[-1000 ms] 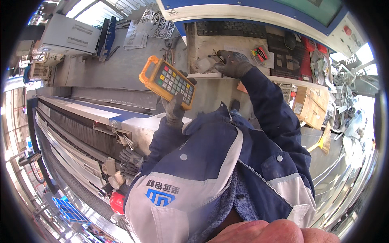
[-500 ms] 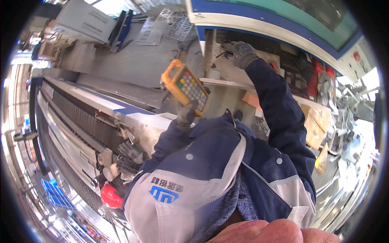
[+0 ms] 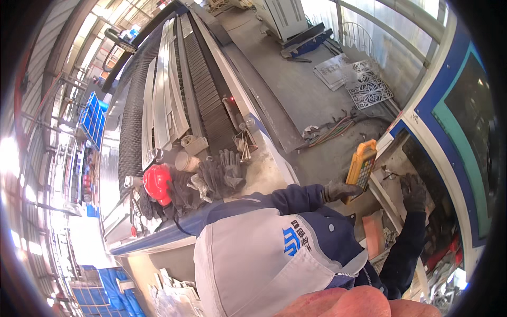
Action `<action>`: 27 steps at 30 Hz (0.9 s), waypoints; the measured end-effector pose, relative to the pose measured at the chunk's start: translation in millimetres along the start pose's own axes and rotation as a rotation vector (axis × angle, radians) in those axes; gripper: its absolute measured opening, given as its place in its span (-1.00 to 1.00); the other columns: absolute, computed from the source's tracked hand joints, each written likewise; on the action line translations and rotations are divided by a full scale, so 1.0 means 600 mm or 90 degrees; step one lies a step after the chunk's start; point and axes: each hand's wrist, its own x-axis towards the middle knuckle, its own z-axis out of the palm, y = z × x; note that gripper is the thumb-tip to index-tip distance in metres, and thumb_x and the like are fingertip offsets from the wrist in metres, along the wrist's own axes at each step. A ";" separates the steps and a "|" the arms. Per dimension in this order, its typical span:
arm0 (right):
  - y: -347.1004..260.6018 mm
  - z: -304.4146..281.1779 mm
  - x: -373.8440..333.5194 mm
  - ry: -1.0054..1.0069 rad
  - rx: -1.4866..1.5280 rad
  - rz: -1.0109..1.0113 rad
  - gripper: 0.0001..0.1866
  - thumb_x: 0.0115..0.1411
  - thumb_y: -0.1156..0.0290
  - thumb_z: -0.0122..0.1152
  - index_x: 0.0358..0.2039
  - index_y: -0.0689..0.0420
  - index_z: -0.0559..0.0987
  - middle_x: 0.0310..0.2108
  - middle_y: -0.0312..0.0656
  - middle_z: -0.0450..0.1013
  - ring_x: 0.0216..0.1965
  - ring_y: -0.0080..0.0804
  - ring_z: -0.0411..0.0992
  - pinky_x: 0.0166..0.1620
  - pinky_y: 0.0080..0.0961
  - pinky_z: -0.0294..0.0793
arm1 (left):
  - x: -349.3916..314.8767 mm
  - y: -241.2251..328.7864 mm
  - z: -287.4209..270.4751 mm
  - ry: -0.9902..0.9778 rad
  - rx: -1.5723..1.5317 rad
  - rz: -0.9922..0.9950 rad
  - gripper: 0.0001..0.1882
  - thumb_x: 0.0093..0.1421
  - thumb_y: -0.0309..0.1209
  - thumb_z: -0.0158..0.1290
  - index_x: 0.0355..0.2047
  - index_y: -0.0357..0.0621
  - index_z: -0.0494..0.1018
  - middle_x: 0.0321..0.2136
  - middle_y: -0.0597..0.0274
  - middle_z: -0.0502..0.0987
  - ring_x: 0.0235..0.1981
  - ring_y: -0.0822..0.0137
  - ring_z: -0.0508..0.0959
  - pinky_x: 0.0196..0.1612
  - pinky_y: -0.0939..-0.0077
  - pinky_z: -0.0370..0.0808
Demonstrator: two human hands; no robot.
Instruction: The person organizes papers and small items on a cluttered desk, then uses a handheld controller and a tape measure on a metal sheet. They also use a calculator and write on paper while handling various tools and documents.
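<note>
My view turned toward the slatted bed [image 3: 209, 87], left of the yellow controller [image 3: 361, 168].
Left hand [image 3: 340, 191] still pinches it, thus occupied; right hand [image 3: 414, 193], right of it: grip I cannot tell.

Right of the long slatted machine bed [image 3: 207, 84], you have grey floor [image 3: 282, 79], a white cabinet [image 3: 280, 20] and, farther right, pale translucent wall panels [image 3: 388, 39] glowing with daylight. Left of the bed, bright light glares along a ribbed wall [image 3: 31, 195].

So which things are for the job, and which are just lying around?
In use: yellow keypad controller, in the left hand; probably the shelf by the right hand.

Apparently just lying about: red helmet, spare gloves, cut-out metal panel.
</note>
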 end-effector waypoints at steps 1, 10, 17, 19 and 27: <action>-0.001 0.001 -0.003 -0.093 0.073 0.135 -0.77 0.30 0.31 0.22 -0.08 0.10 0.64 -0.02 -0.04 0.56 0.00 0.04 0.53 0.06 -0.15 0.54 | 0.005 0.000 0.005 -0.046 -0.054 0.045 -0.25 0.11 -0.31 0.35 0.26 -0.26 0.32 0.01 0.16 0.53 -0.02 0.35 0.53 0.08 0.41 0.50; 0.035 0.016 -0.047 0.085 0.054 0.091 -0.57 0.28 0.48 0.09 0.15 -0.05 0.58 0.25 -0.12 0.44 0.24 -0.01 0.42 0.11 -0.18 0.54 | 0.010 -0.035 -0.024 0.000 0.006 -0.277 -0.47 0.21 -0.27 0.30 0.14 -0.17 0.46 -0.12 0.15 0.61 -0.18 0.33 0.61 -0.20 0.40 0.57; 0.023 -0.039 -0.003 0.113 -0.012 0.277 -0.64 0.24 0.33 0.21 0.07 -0.07 0.58 0.03 -0.16 0.48 -0.01 -0.05 0.52 0.02 -0.18 0.58 | 0.014 -0.026 0.008 -0.124 -0.129 0.114 -0.09 0.13 -0.17 0.30 0.35 -0.36 0.13 0.11 -0.11 0.47 0.05 -0.07 0.61 0.07 0.12 0.62; 0.020 -0.040 0.015 0.183 -0.059 0.263 -0.72 0.22 0.39 0.18 -0.05 -0.02 0.59 -0.12 -0.23 0.51 -0.09 -0.20 0.52 -0.10 -0.26 0.61 | 0.017 -0.021 0.011 -0.130 -0.128 0.123 -0.06 0.10 -0.17 0.30 0.36 -0.36 0.13 0.13 -0.12 0.45 0.05 -0.08 0.61 0.08 0.08 0.62; 0.028 -0.005 0.007 0.106 -0.224 0.377 -0.64 0.25 0.30 0.13 0.06 -0.05 0.58 -0.07 -0.21 0.53 -0.07 -0.13 0.54 -0.04 -0.10 0.54 | 0.021 -0.032 0.013 -0.128 -0.098 0.091 -0.06 0.10 -0.17 0.28 0.37 -0.37 0.11 0.15 -0.16 0.44 0.05 -0.11 0.61 0.11 0.02 0.60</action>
